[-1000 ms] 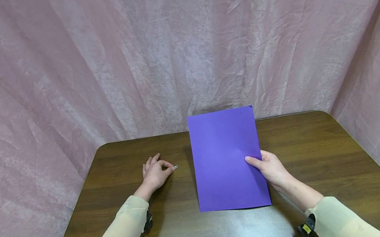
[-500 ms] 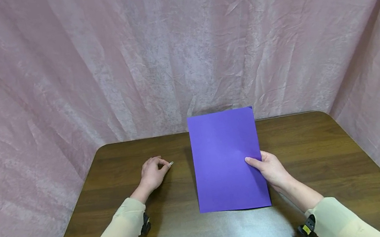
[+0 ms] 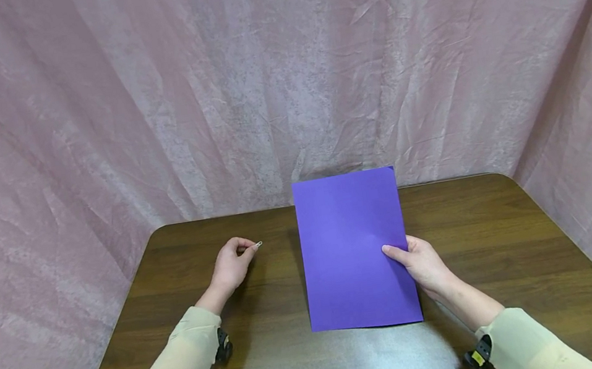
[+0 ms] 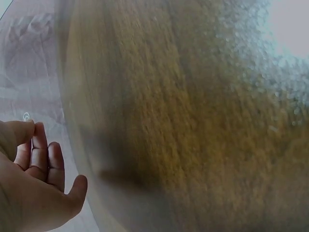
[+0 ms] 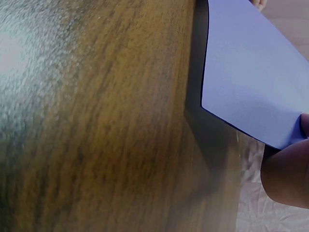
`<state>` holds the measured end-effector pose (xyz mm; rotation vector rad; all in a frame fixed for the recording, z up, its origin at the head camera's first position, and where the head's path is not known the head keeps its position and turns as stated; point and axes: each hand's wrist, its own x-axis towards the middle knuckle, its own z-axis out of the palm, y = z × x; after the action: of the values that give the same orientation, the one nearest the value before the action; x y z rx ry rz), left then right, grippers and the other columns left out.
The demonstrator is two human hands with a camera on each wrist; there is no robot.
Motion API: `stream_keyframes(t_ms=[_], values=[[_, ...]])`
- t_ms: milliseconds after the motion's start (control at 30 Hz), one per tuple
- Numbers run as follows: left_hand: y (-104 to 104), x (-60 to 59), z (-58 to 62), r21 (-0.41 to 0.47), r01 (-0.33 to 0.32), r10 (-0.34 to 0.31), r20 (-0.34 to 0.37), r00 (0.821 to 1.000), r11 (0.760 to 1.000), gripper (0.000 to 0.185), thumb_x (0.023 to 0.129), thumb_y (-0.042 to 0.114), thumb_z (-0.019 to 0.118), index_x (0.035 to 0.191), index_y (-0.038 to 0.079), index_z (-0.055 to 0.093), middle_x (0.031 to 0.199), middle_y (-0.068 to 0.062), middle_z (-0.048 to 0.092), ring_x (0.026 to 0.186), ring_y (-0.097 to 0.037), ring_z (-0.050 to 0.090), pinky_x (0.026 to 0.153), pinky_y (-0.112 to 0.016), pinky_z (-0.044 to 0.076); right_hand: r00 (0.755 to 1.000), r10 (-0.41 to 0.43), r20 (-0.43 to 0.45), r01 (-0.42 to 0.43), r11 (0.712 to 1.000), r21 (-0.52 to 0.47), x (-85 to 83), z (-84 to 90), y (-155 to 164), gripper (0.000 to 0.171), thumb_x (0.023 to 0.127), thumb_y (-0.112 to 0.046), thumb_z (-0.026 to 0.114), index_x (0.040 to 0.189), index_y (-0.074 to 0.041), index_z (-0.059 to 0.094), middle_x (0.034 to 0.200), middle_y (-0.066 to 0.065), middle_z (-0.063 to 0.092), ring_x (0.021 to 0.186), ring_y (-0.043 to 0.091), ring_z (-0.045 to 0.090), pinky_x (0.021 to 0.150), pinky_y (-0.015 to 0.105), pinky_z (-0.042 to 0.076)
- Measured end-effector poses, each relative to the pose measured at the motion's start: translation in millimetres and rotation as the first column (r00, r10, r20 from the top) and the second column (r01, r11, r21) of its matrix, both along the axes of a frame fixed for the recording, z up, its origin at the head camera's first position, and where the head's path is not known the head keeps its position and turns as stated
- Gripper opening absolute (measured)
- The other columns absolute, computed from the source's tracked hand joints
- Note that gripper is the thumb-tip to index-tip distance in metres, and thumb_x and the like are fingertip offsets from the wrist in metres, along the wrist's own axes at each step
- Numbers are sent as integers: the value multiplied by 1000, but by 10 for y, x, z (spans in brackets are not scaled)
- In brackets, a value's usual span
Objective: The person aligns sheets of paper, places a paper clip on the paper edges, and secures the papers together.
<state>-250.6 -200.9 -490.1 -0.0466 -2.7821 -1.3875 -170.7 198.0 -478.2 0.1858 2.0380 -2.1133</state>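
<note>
I see a flat purple sheet point(image 3: 354, 250), smooth matte card or paper, rectangular with crisp corners, just right of frame centre. It's raised off the dark wood-grain table point(image 3: 503, 226); the right wrist view shows its edge floating above the wood with a shadow under it. Glossy tabletop, rounded far corners, glare patch at bottom centre. Behind it is crinkled pink fabric backdrop point(image 3: 150, 104), with a velvety sheen.

My right hand point(image 3: 424, 264) pinches the sheet's right edge, thumb on top of the face, fingers curled behind it. My left hand point(image 3: 230, 265), left of centre, has fingers curled in, thumb and forefinger tips closed on a small silver paper clip point(image 3: 258, 244), thin bent wire, held clear of the table. Clip sits well left of the sheet's left edge. Cream sleeves on both arms.
</note>
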Motion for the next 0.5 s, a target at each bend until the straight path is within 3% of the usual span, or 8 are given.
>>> stream_keyframes(t_ms=[500], values=[[17,-3,-8,94,4,-5,1,1000,996,21,103,18,64,117,3,68,111,-12,67,101,-25,61,86,-36,49,1000,8,0,-8,1000,-13,-1,-9,3,37,101,-21,67,127,5,60,91,9,76,77,22,74,67,38,61]])
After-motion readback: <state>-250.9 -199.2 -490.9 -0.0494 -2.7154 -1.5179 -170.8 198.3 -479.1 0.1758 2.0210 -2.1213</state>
